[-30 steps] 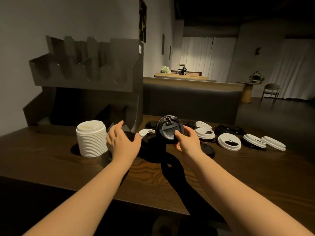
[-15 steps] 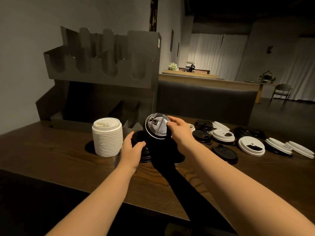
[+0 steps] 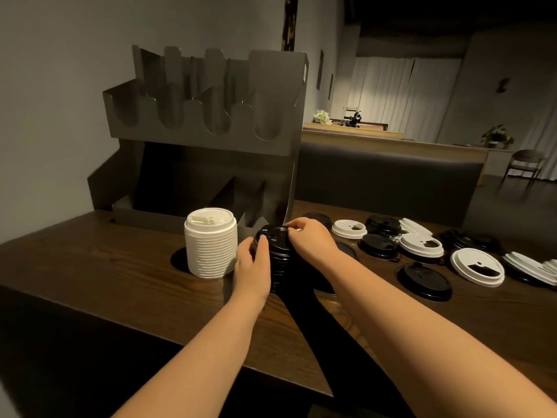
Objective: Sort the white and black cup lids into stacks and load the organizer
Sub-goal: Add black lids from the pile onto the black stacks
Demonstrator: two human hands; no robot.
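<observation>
Landmark: tall stack of white ribbed plastic lids [image 3: 211,244], standing on the dark wooden counter [image 3: 120,267].

- Just right of the white stack: shorter stack of glossy black plastic lids [image 3: 275,257], close to it; contact between the two unclear.
- Left hand [image 3: 253,263] cupped around the black stack's near left side, thumb on the top rim. Holding it steady, by the look.
- Right hand [image 3: 310,239] over the stack's top right edge, fingers pinched on the top black lid. Looks like it is seating that lid; grip narrow.
- Behind the white stack: grey sheet-metal organizer [image 3: 211,125], upper row of scalloped slots, lower bins. No lids visible in it.
- Well right of the white stack: loose lids scattered flat, among them a white lid with dark opening [image 3: 477,267], a black lid [image 3: 425,279], a smaller white lid [image 3: 349,228]. More lie beyond, some overlapping.

Step in hand, as judged: building the black stack; sorting partway, loading not begun.

Next move calls for pressing the top lid square so the column stays straight, then the right hand reaching for another loose black lid. Overlapping ones may need separating first.
</observation>
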